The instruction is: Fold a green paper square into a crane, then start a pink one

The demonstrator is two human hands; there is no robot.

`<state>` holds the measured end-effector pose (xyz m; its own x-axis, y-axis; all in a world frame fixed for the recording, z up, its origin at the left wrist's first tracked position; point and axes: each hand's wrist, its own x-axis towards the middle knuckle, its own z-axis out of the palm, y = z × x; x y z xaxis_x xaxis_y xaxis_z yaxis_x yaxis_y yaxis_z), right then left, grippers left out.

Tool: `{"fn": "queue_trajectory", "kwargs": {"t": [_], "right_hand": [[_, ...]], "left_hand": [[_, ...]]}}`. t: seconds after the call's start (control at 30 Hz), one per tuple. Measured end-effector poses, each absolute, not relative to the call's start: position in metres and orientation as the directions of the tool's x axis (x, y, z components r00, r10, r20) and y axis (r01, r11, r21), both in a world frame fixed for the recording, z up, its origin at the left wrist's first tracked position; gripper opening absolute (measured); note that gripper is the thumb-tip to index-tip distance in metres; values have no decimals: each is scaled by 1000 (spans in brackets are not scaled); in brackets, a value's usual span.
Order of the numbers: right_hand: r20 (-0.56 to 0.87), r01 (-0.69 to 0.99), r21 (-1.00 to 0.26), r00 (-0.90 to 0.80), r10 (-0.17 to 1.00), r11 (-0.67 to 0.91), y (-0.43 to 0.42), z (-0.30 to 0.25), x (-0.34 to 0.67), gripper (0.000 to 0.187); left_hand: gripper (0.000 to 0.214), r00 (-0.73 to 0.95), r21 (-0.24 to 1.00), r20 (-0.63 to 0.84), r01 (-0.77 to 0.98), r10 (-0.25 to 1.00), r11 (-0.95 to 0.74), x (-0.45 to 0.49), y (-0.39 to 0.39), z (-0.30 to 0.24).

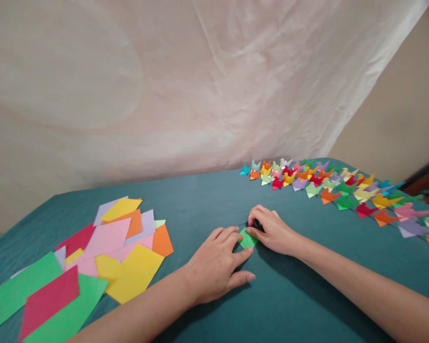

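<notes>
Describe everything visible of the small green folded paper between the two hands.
The small green folded paper is a matte piece with crisp angled edges, lying flat on the teal tablecloth. Only part of it shows: the left hand rests fingertips on its left side, and the right hand presses curled fingers on its right edge. Its full shape is hidden.

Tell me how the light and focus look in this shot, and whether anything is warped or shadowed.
Head view: soft, even light, no glare on the teal tablecloth; soft shadows under the left hand and right hand; the small green folded paper between them is sharp. Head view edges: wide-angle warp stretches the colourful folded paper figures at right.
</notes>
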<state>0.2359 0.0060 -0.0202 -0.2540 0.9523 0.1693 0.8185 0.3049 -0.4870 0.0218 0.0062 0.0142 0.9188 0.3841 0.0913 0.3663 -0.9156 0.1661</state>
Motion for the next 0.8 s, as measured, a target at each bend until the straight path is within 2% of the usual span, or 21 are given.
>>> {"fn": "queue_trajectory", "kwargs": {"t": [0.23,0.5,0.6,0.8], "right_hand": [[208,813,-479,-262,942,332,5,-24,238,6],[186,756,-553,-298,936,350,2,-18,243,16],[177,760,-544,-310,934,356,1,-15,242,23],[164,791,-509,-298,941,339,1,-15,240,26]], "left_hand": [[45,915,176,85,376,394,-910,22,5,16],[41,907,194,81,393,414,-899,23,3,18],[39,902,204,85,400,423,-894,24,1,19],[38,899,220,83,404,430,-888,24,1,18]]}}
